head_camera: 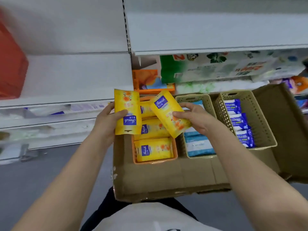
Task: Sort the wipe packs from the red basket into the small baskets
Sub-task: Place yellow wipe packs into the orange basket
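My left hand [106,124] grips a yellow wipe pack [127,112], held upright just left of the orange small basket [155,161]. My right hand [196,119] grips a second yellow wipe pack [168,115], tilted above the same basket. Several yellow packs [153,150] lie inside the orange basket. A beige basket [180,144] in the middle holds light blue packs [198,147]. Another beige basket [260,117] to the right holds dark blue packs [240,122]. The red basket [11,64] shows blurred at the far left.
The three small baskets stand in an open cardboard box [166,179] with a raised flap [283,124] on the right. White shelves [75,74] rise behind, with tissue and paper packs [216,67] on them. Grey floor [41,172] lies at the lower left.
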The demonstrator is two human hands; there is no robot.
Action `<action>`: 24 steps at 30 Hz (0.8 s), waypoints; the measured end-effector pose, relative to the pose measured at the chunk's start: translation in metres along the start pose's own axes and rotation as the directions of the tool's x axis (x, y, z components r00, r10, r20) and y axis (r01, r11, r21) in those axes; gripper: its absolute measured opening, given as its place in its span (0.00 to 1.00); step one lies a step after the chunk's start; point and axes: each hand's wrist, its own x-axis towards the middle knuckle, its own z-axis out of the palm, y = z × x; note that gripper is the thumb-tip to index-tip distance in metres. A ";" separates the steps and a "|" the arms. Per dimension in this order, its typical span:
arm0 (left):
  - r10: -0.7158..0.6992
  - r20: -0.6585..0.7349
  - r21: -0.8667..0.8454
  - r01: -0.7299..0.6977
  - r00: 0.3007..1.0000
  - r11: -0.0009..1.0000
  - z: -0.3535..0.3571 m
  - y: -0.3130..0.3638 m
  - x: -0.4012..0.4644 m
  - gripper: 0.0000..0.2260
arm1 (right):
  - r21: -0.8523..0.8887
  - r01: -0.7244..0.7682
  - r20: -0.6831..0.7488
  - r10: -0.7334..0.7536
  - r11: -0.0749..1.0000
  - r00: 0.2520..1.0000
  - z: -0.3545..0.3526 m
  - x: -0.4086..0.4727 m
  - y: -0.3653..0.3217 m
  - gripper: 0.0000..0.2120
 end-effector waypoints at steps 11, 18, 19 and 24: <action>-0.007 -0.201 0.037 0.015 0.980 0.999 -0.058 -0.023 -0.005 0.20 | -0.631 0.222 0.184 -0.134 0.743 0.974 0.028 0.074 -0.017 0.25; -0.029 -0.174 0.102 0.047 0.984 0.994 -0.077 -0.030 0.010 0.18 | -0.798 0.281 0.204 -0.201 0.533 0.958 0.053 0.120 -0.040 0.24; -0.033 -0.169 0.112 0.052 0.985 0.992 -0.080 -0.030 0.013 0.17 | -0.829 0.275 0.207 -0.189 0.487 0.960 0.055 0.127 -0.042 0.24; -0.041 -0.124 0.211 0.067 0.991 0.975 -0.087 -0.027 0.030 0.13 | -0.915 0.213 0.192 -0.092 0.342 0.977 0.069 0.146 -0.043 0.18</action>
